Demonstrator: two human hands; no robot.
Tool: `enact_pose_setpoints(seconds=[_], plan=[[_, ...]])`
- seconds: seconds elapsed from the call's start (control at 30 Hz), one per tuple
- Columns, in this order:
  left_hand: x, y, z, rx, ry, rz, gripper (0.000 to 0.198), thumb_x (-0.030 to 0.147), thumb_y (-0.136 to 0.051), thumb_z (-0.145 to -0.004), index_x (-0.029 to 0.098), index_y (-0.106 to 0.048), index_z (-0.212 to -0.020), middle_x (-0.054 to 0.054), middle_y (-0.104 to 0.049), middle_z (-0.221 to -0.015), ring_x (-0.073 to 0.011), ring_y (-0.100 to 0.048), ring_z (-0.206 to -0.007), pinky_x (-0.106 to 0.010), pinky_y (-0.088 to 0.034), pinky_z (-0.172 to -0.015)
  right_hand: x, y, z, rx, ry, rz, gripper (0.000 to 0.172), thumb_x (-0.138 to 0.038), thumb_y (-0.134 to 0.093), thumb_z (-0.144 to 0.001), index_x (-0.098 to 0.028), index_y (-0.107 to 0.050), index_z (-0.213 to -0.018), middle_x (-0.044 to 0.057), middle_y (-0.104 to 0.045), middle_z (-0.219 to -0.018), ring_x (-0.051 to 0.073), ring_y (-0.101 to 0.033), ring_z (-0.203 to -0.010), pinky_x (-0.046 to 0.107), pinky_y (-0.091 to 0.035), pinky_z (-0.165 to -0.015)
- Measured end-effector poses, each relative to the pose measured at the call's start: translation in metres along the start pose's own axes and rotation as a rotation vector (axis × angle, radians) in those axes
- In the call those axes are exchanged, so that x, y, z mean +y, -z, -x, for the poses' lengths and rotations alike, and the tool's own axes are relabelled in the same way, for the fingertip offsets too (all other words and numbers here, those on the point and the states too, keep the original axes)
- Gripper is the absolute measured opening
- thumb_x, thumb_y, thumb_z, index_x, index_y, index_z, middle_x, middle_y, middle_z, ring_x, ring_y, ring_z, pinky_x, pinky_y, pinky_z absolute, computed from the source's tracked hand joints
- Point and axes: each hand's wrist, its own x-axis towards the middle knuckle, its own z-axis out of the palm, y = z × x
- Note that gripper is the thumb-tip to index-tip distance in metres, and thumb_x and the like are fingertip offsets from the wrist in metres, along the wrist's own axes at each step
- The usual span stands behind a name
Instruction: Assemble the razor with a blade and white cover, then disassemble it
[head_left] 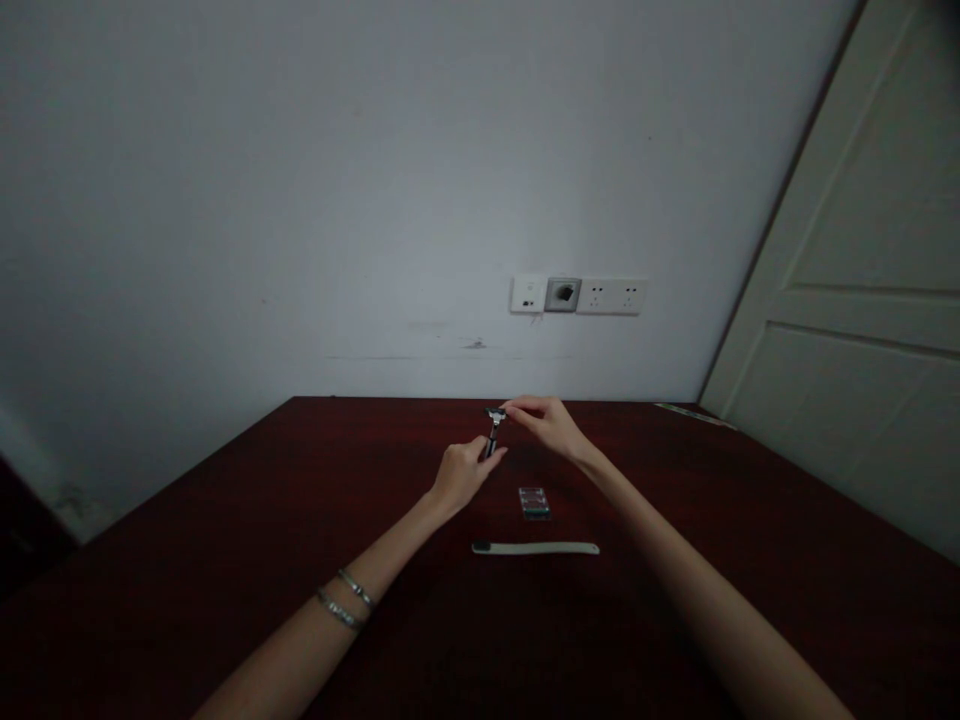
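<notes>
My left hand (460,474) is closed around the dark handle of a razor (493,432), which is held upright above the table with its head at the top. At the right end of the razor's head, the fingertips of my right hand (549,422) are pinched together, touching it. A small clear plastic case (534,503) with a greenish lower edge lies on the table below my hands. Nearer to me lies a pale toothbrush (536,548), its dark bristles at the left end.
The dark red table (225,560) reaches back to a white wall. Wall sockets (611,296) sit above its far edge. A thin flat strip (694,415) lies at the back right corner, beside a pale panelled door (862,380).
</notes>
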Motion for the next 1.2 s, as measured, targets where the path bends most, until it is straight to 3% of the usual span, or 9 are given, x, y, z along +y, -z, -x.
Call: enact_pose_setpoints(seconds=[0.73,1.03,1.2], plan=[[-0.005,0.002,-0.004,-0.008,-0.01,0.002,0.031,0.033,-0.044,-0.086,0.014,-0.056,-0.064,-0.001,-0.057,-0.054,-0.0088,-0.048,-0.046,-0.02,-0.032,-0.05,-0.019,0.002,0.003,-0.094,0.155,0.048,0.023,-0.031,-0.051,-0.084,-0.019,-0.071,-0.089,0.007,-0.067,-0.088,0.017,-0.06,-0.083,0.031,-0.045,-0.079],[-0.016,0.004,-0.013,-0.077,0.054,0.088,0.029,0.04,-0.049,-0.084,0.015,-0.061,-0.08,-0.004,-0.065,-0.066,-0.0167,-0.061,-0.061,-0.023,-0.04,-0.059,-0.002,-0.013,0.001,0.077,0.011,-0.033,0.027,-0.035,-0.057,-0.078,-0.02,-0.07,-0.096,0.007,-0.069,-0.097,0.02,-0.061,-0.091,0.034,-0.044,-0.084],[-0.032,0.005,-0.026,-0.096,0.187,0.266,0.03,0.039,-0.048,-0.083,0.013,-0.061,-0.089,-0.007,-0.068,-0.075,-0.0185,-0.064,-0.068,-0.026,-0.046,-0.064,0.009,-0.02,0.005,0.17,-0.172,0.005,0.035,-0.039,-0.052,-0.079,-0.013,-0.069,-0.095,0.008,-0.07,-0.086,0.02,-0.063,-0.076,0.03,-0.048,-0.068]])
